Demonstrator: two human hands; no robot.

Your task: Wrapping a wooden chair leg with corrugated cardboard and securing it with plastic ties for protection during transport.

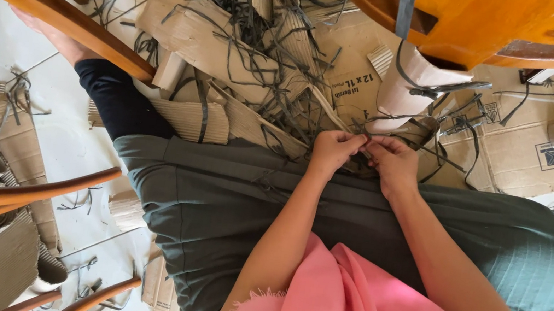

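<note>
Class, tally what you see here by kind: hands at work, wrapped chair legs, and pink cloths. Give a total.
Hands pinching the dark grey strapping strip: 2, the left hand and the right hand
White-wrapped orange wooden chair leg: 1
Pink fringed cloth: 1
Total: 4

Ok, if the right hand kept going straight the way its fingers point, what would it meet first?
The right hand points inward toward the left hand, fingertips nearly touching over a dark strip. It would likely meet the left hand's fingers first, though depth is unclear.
</note>
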